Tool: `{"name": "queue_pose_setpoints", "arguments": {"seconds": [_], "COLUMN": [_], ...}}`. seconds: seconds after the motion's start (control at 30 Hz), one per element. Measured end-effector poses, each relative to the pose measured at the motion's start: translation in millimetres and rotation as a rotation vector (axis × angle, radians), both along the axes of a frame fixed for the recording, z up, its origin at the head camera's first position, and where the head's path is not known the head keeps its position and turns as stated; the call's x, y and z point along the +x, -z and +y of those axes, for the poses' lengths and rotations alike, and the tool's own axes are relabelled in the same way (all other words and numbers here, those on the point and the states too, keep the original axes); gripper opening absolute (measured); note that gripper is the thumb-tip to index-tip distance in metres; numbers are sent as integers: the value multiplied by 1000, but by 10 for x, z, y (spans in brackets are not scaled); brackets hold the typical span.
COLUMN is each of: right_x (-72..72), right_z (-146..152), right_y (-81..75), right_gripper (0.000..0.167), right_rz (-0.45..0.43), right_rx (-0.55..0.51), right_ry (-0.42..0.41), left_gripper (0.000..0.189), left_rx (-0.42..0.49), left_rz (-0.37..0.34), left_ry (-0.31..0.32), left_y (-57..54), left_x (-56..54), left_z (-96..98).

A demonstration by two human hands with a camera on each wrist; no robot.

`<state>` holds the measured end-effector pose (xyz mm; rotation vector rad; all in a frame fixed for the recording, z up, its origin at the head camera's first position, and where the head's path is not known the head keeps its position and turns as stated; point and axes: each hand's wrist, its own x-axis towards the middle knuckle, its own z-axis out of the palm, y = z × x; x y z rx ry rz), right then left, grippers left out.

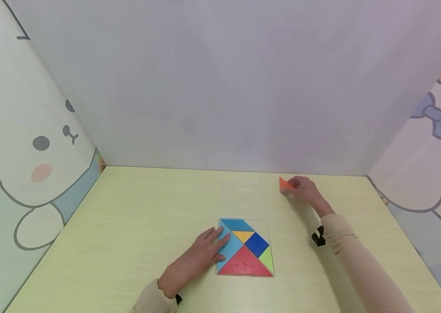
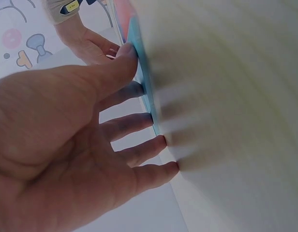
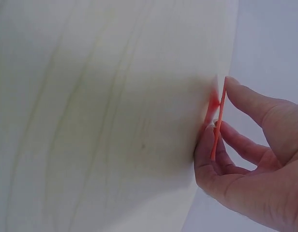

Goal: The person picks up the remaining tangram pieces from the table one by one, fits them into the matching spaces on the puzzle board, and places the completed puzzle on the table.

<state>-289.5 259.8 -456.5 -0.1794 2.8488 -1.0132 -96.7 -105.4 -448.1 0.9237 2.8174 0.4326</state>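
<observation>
A tangram lies on the table in a clear tray [image 1: 245, 276]. In it are a light blue triangle [image 1: 231, 250], a red triangle [image 1: 245, 264], a blue parallelogram [image 1: 237, 225], a small yellow triangle [image 1: 243, 235], a dark blue square [image 1: 257, 244] and a light green triangle [image 1: 267, 259]. My left hand [image 1: 198, 256] rests with spread fingers on the tray's left side, fingertips at the light blue triangle. Beyond the tray to the right, my right hand [image 1: 304, 191] pinches an orange triangle [image 1: 284, 184]. Seen edge-on in the right wrist view, that triangle stands tilted up from the table between thumb and fingers.
A clear lid [image 1: 242, 204] extends from the tray's far edge toward the back. Behind the pale wooden table [image 1: 146, 217] rises a plain light backdrop [image 1: 220, 95]. Cartoon-printed panels stand at left [image 1: 28, 130] and right [image 1: 428, 174].
</observation>
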Motion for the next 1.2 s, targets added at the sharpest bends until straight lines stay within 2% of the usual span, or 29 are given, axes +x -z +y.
{"name": "queue_pose_setpoints", "arguments": {"seconds": [0.1,0.33,0.67,0.77,0.97,1.2], "right_x": [-2,15,25,32,27,72], "right_z": [29,76,148,174,249,295], "right_y": [0,-15,-4,-5,36,55], "right_gripper": [50,38,32,34,42,45], "right_rz": [0,-9,10,-7,-101,-116], "right_rx": [5,-39,-73,-103,-166,-224], "right_ry": [-4,-24,-49,-52,-27,-68], "left_gripper": [57,58,58,58,57,56], "left_rx": [0,-2,9,7,-1,-8], "left_rz": [-6,-10,-22,-17,-1,27], "left_ry": [-3,-7,-10,-9,0,5], "left_y": [-6,-4,6,7,20,24], "left_x": [0,-5,-10,-8,-9,-7], "left_z": [0,1,-3,-4,-6,-12]}}
